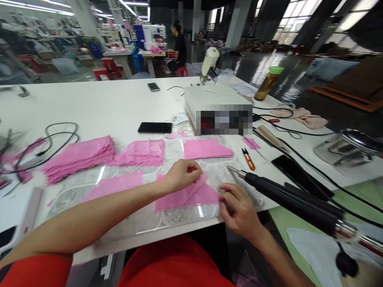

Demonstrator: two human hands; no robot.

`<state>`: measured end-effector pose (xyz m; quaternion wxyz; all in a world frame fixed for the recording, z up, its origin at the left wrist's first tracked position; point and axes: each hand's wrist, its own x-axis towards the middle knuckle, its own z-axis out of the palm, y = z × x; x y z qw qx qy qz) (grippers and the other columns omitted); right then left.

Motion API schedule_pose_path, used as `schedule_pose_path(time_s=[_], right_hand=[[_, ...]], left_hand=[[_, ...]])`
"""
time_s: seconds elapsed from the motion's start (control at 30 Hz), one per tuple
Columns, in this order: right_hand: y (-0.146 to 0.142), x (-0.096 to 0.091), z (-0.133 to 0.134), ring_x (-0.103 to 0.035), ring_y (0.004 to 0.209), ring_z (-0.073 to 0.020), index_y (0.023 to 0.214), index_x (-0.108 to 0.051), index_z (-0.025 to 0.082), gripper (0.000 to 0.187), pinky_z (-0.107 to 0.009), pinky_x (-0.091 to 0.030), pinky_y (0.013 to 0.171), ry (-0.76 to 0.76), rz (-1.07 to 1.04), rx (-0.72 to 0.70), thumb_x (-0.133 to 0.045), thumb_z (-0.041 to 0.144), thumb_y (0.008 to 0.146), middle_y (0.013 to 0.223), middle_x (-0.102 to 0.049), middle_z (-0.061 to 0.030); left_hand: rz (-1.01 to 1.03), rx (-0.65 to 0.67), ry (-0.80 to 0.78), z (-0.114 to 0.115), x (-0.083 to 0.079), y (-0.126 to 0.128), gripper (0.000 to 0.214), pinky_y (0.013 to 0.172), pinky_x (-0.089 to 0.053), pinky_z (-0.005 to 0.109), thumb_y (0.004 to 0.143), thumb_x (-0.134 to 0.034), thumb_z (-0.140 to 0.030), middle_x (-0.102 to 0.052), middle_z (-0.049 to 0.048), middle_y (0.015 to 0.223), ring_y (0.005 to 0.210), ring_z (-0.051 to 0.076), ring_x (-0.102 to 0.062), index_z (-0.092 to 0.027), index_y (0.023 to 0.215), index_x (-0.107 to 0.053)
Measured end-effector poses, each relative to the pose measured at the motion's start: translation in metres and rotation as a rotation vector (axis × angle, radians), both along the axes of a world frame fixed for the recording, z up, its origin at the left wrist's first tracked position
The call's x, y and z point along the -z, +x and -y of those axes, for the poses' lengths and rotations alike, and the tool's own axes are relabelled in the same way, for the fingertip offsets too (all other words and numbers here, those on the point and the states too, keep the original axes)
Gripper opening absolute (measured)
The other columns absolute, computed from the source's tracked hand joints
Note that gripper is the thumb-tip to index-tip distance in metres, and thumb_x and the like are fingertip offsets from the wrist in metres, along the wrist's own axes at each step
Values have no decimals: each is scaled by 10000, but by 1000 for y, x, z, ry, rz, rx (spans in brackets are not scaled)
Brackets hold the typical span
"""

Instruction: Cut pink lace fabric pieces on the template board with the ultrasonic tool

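Observation:
My left hand (pixel 184 174) is closed in a pinch on the raised edge of a pink fabric piece (pixel 191 193). This piece lies partly folded over on a clear plastic sheet (pixel 179 216) at the table's front edge. My right hand (pixel 237 205) is beside the fabric's right corner, fingers loosely curled with a gap between thumb and forefinger; nothing shows in it. Another pink piece (pixel 116 185) lies flat to the left. Behind them are a neat pink stack (pixel 206 148), a looser pile (pixel 140 152) and a thick pink stack (pixel 80 156).
A black-handled tool with a metal tip (pixel 287 199) juts in from the right, close to my right hand. Orange thread snips (pixel 249 159), a black phone (pixel 154 127), a white control box (pixel 218 97), a glass jar (pixel 344 149), a bottle (pixel 268 84) and cables stand or lie around.

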<state>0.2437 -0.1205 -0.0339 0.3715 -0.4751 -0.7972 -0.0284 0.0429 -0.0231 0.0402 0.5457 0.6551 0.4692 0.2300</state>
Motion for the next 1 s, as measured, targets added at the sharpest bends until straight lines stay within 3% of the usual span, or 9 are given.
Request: schedule_pose_path(time_s=[0.13, 0.27, 0.4, 0.5, 0.7, 0.87, 1.0], right_hand=[[5, 1, 3, -591, 914, -193, 837, -551, 195, 42, -350, -469, 816, 58, 21, -29, -584, 173, 824, 993, -600, -77], [-5, -9, -7, -605, 870, -178, 897, -585, 191, 54, -325, -463, 816, 79, 18, -125, -596, 223, 855, 959, -618, -68], [-48, -26, -28, -616, 839, -173, 955, -609, 203, 108, -308, -485, 790, 38, 56, -294, -567, 269, 881, 873, -650, -42], [-89, -35, -50, -635, 798, -161, 919, -629, 222, 103, -291, -501, 717, -72, 77, -325, -538, 254, 883, 855, -681, -26], [-148, -42, -98, -612, 729, -157, 951, -665, 220, 225, -303, -486, 654, -607, 136, -262, -539, 368, 839, 920, -687, -45], [-168, -38, -114, -563, 732, -152, 846, -659, 209, 179, -303, -445, 681, -679, 166, -290, -562, 339, 772, 882, -654, -39], [-172, -44, -114, -527, 655, -138, 695, -583, 211, 153, -289, -413, 623, -732, 132, -294, -501, 317, 768, 752, -615, -15]], left_hand=[[119, -257, -114, 3, -12, -50, 144, 539, -520, 210, 848, -573, -166, -658, 20, 624, 540, 104, -626, -131, 710, -594], [220, -551, -156, 17, -13, -114, 185, 544, -545, 208, 856, -628, -205, -671, 30, 629, 537, 107, -653, -130, 703, -555], [311, -764, -166, 36, -7, -170, 205, 594, -574, 214, 850, -654, -239, -696, 48, 673, 571, 112, -681, -130, 717, -541], [364, -850, -162, 49, 0, -198, 205, 603, -578, 210, 827, -681, -245, -700, 44, 684, 596, 121, -698, -137, 740, -531], [423, -834, -167, 82, 9, -227, 291, 664, -587, 232, 725, -787, -313, -705, 33, 681, 669, 148, -716, -140, 751, -555], [462, -648, -178, 93, 19, -230, 336, 748, -576, 258, 667, -819, -387, -663, -20, 698, 684, 115, -677, -149, 752, -598], [528, -606, -176, 86, 21, -229, 316, 834, -564, 317, 675, -803, -383, -652, -9, 751, 755, 127, -661, -154, 751, -599]])
